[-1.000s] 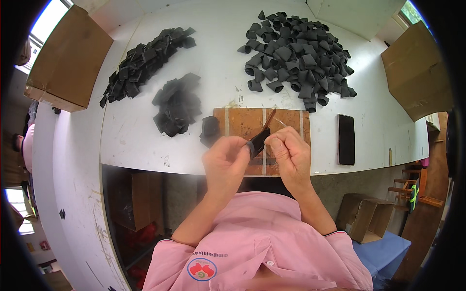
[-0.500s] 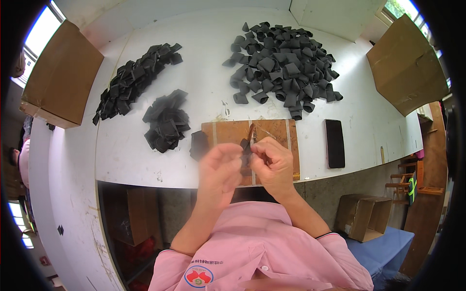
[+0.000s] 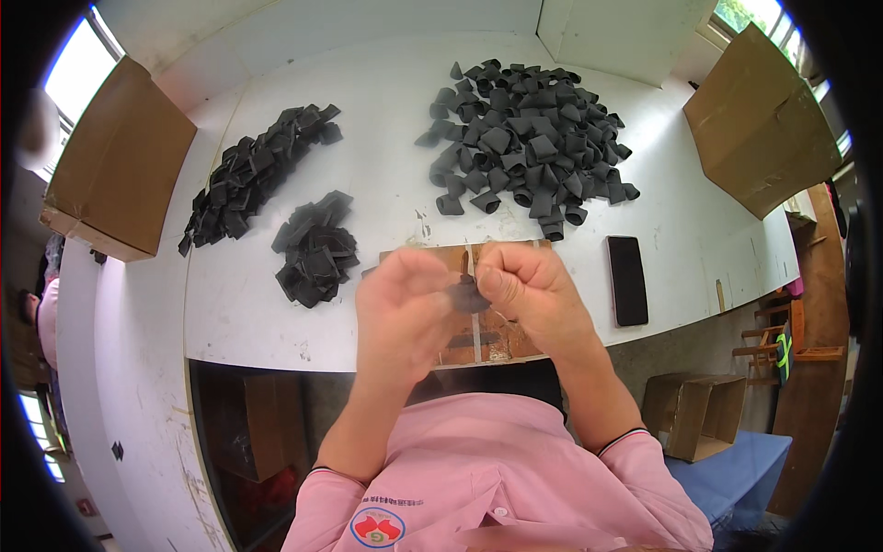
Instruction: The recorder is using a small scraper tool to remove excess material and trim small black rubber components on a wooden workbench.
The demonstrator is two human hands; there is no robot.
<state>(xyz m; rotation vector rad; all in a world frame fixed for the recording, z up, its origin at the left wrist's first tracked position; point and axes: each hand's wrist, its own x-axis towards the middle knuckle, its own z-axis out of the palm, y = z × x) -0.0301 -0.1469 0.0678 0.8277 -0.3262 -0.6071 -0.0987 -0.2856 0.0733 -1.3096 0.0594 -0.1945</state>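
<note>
A small dark grey fabric piece [image 3: 470, 295] is bunched between my two hands, above a brown board [image 3: 501, 344] at the table's front edge. My right hand [image 3: 529, 287] pinches its right side between thumb and curled fingers. At its left side, my left hand [image 3: 402, 308] is closed with the thumb and fingertips on the piece; motion blurs it a little. Just beyond the piece, a narrow brown strip or tool [image 3: 464, 262] shows on the board, partly covered by the hands.
Flat black pieces lie in a long pile [image 3: 262, 170] and a smaller pile [image 3: 315, 253] at left. Rolled, cone-like dark pieces [image 3: 538, 138] form a big heap beyond the board. A phone [image 3: 627, 281] lies right. Cardboard boxes [image 3: 124, 161] stand at both sides.
My hands have turned the fabric piece, which now looks rounder and more bunched. My right hand has shifted slightly right and the left slightly left. The view has tilted a little.
</note>
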